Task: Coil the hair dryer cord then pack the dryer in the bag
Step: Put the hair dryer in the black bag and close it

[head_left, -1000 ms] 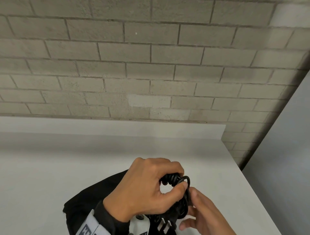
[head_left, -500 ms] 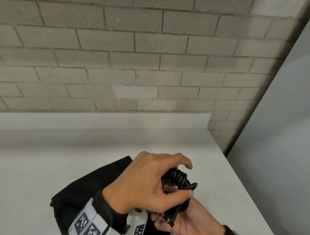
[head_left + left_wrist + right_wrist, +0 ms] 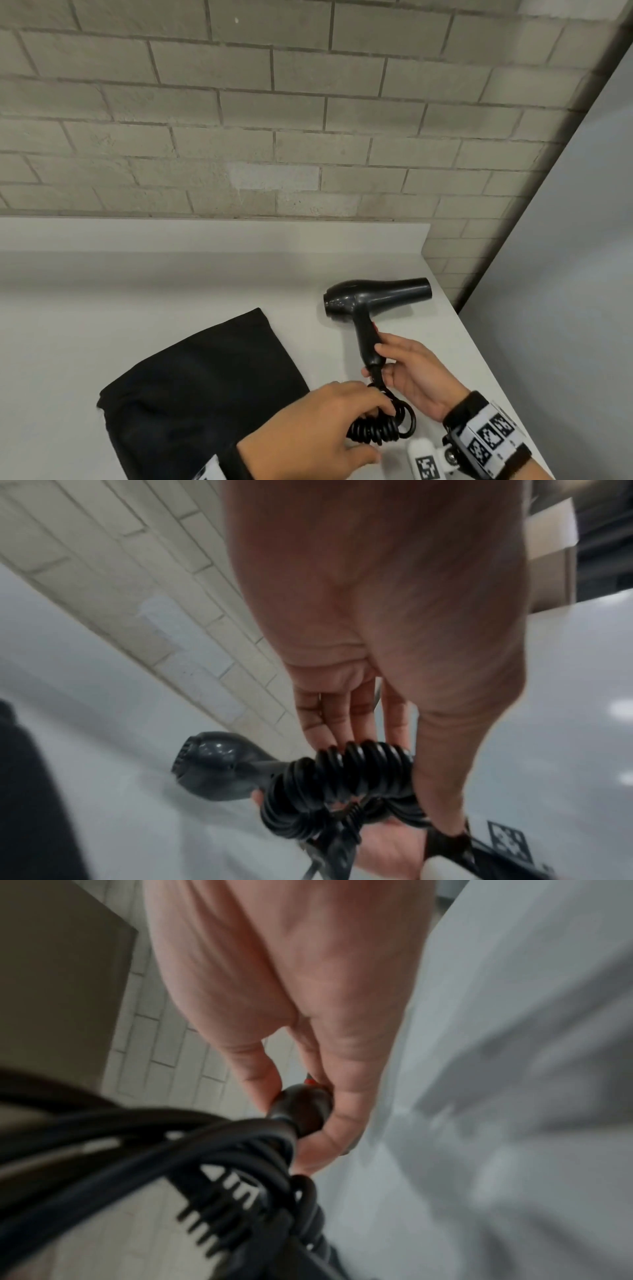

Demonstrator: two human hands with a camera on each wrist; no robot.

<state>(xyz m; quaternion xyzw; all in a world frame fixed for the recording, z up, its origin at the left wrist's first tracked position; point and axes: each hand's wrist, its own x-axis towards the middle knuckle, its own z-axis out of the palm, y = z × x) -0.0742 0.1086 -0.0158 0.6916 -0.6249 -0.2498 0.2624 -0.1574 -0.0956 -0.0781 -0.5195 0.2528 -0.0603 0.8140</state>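
A black hair dryer (image 3: 373, 297) lies on the white counter, nozzle pointing right. My right hand (image 3: 407, 371) grips the lower end of its handle (image 3: 303, 1110). The black cord is wound into a tight coil (image 3: 376, 426) just below the handle. My left hand (image 3: 325, 425) holds this coil (image 3: 346, 780), fingers over the top and thumb alongside. A flat black bag (image 3: 202, 390) lies on the counter to the left of both hands, and its opening is hidden from me.
The white counter (image 3: 137, 301) ends at a brick wall (image 3: 274, 120) behind and has its right edge close to my right wrist. A grey panel (image 3: 565, 274) stands beyond that edge. Tagged bands sit on both wrists.
The view has dropped and the dryer has come into sight. The coil has come down from in front of me to near the counter. My right hand has shifted from the coil to the dryer's handle.
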